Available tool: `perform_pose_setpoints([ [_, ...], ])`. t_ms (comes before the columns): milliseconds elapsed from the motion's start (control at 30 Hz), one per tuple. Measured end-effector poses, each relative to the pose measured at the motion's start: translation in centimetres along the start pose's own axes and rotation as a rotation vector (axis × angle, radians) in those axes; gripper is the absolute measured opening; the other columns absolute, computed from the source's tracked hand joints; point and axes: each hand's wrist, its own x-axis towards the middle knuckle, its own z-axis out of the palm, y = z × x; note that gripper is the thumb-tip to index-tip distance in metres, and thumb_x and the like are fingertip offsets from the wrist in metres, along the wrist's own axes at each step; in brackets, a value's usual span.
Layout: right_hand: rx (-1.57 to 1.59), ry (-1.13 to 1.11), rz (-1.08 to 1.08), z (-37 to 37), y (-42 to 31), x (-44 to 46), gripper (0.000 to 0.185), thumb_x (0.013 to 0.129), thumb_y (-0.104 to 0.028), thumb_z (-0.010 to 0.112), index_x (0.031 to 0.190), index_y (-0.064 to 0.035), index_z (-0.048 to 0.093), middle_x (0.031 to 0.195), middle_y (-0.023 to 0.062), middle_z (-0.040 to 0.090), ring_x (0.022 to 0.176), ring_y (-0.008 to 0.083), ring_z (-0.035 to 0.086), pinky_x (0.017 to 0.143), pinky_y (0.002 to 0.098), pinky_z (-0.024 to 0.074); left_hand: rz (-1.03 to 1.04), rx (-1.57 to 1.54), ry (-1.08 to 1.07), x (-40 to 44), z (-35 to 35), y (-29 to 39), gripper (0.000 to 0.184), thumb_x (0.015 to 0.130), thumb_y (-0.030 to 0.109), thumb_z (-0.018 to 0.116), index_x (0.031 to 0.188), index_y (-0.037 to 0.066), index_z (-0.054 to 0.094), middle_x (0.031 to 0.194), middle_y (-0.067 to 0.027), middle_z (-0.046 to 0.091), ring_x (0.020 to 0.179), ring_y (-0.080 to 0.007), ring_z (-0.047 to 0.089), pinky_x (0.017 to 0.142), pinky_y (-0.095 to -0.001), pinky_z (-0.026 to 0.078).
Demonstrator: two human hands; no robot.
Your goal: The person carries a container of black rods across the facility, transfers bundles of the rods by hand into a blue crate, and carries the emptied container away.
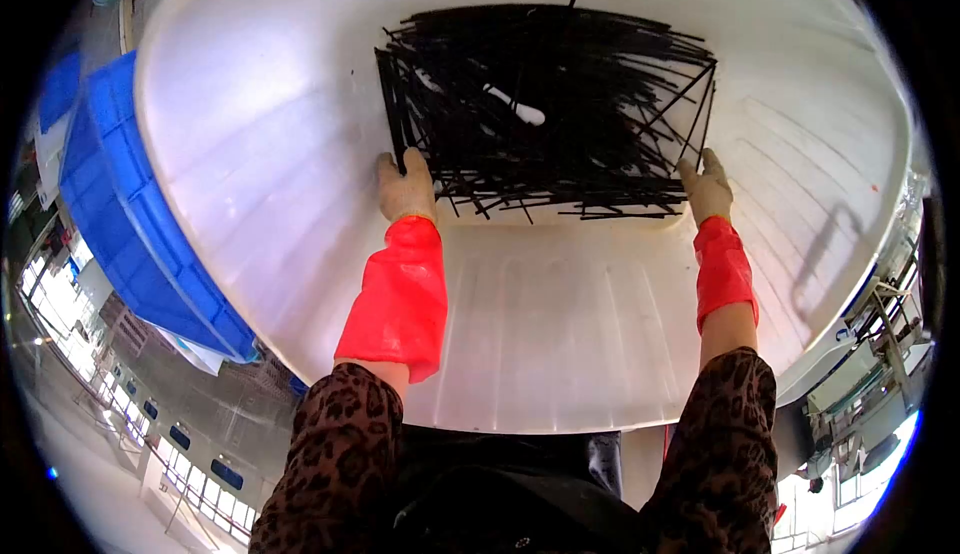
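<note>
A thick heap of thin black sticks (560, 64) covers the floor of a deep white tub (560, 324). Most lie flat and crossed; a few lean against the walls, and one sticks up at the far side. My left hand (407, 192), in a beige glove with a red cuff, is at the heap's near left corner, fingers apart. At the near right corner is my right hand (708, 192), gloved alike, its fingers also spread beside the stick ends. Neither hand visibly grips a stick, though some fingertips are hidden. A white elongated piece (516, 106) shows among the sticks.
The tub's high walls surround both forearms, with its near rim against my body. Outside on the left stands a blue plastic crate (140, 224). Racks and equipment (875, 354) are on the right, and windows show at the edges of the room.
</note>
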Motion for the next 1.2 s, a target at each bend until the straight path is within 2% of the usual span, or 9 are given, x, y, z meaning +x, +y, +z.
perform_pose_setpoints([
  [133,0.179,-0.174,0.134,2.7,-0.7,-1.7,0.055,0.070,-0.039,0.050,0.107,0.0013,0.042,0.105,0.0171,0.047,0.098,0.0266,0.045,0.083,0.0304,0.0326,-0.317,-0.113,-0.187,-1.3,-0.4,0.7,0.053,0.071,0.036,0.044,0.105,-0.006,0.042,0.099,-0.0201,0.049,0.090,-0.0300,0.047,0.079,-0.0314,0.035],
  [400,-0.076,-0.503,0.041,13.6,-7.9,-8.7,0.042,0.068,-0.031,0.053,0.106,-0.0133,0.046,0.112,0.0157,0.041,0.101,0.0272,0.041,0.082,0.0322,0.0342,-0.185,-0.678,-0.347,-0.2,3.7,0.5,0.052,0.073,0.036,0.045,0.105,-0.005,0.043,0.102,-0.0186,0.048,0.095,-0.0265,0.045,0.080,-0.0286,0.033],
  [433,0.022,-0.509,-0.196,15.9,-6.7,-8.8,0.051,0.068,-0.034,0.051,0.110,-0.0075,0.040,0.111,0.0169,0.042,0.099,0.0292,0.043,0.083,0.0329,0.0339,-0.196,-0.813,-0.392,-0.2,2.4,2.0,0.050,0.074,0.034,0.046,0.106,-0.005,0.042,0.103,-0.0179,0.048,0.095,-0.0254,0.045,0.080,-0.0283,0.033],
  [467,0.120,-0.512,-0.433,17.0,-6.3,-8.6,0.061,0.067,-0.037,0.050,0.114,-0.0017,0.035,0.109,0.0181,0.043,0.097,0.0312,0.044,0.084,0.0337,0.0335,-0.235,-0.826,-0.332,-0.8,-0.1,4.6,0.048,0.075,0.029,0.048,0.107,-0.006,0.040,0.105,-0.0174,0.046,0.097,-0.0238,0.043,0.081,-0.0274,0.032],
  [567,-0.084,-0.555,-0.308,4.7,-14.8,-5.9,0.054,0.067,-0.028,0.051,0.111,-0.0007,0.037,0.102,0.0185,0.048,0.092,0.0316,0.048,0.080,0.0341,0.0368,-0.248,-0.738,-0.007,-0.2,0.4,1.8,0.051,0.076,0.028,0.048,0.108,-0.009,0.037,0.108,-0.0187,0.044,0.100,-0.0246,0.042,0.084,-0.0279,0.031],
  [633,-0.018,0.096,-0.636,3.8,-13.6,-1.5,0.049,0.067,-0.022,0.051,0.110,-0.0014,0.039,0.096,0.0175,0.051,0.087,0.0321,0.049,0.077,0.0348,0.0393,-0.213,-0.622,0.030,-0.6,-1.1,2.4,0.054,0.076,0.030,0.047,0.110,-0.010,0.034,0.111,-0.0203,0.041,0.101,-0.0254,0.041,0.085,-0.0276,0.030],
  [733,-0.332,0.298,-0.768,1.3,-14.9,5.0,0.049,0.069,-0.029,0.052,0.112,-0.0078,0.040,0.110,0.0152,0.043,0.101,0.0265,0.042,0.085,0.0323,0.0344,-0.388,-0.625,0.076,-1.3,0.2,-0.6,0.056,0.076,0.032,0.048,0.109,-0.011,0.035,0.109,-0.0187,0.043,0.098,-0.0237,0.042,0.085,-0.0262,0.030],
  [1000,-0.247,-0.131,-0.553,2.0,-15.3,5.6,0.052,0.071,-0.040,0.048,0.108,-0.0048,0.044,0.108,0.0149,0.045,0.103,0.0278,0.040,0.088,0.0323,0.0301,-0.559,-0.878,-0.190,-1.5,2.8,2.1,0.044,0.074,0.031,0.051,0.096,-0.008,0.047,0.089,-0.0083,0.050,0.080,-0.0155,0.044,0.073,-0.0231,0.034],
  [1200,-0.080,-0.376,-0.304,5.2,-15.0,-0.4,0.062,0.067,-0.044,0.050,0.113,-0.0045,0.039,0.110,0.0170,0.044,0.101,0.0294,0.042,0.087,0.0310,0.0306,-0.342,-0.535,-0.541,1.6,2.3,1.7,0.062,0.069,0.042,0.049,0.109,-0.004,0.040,0.106,-0.0166,0.045,0.096,-0.0249,0.043,0.084,-0.0268,0.030],
])
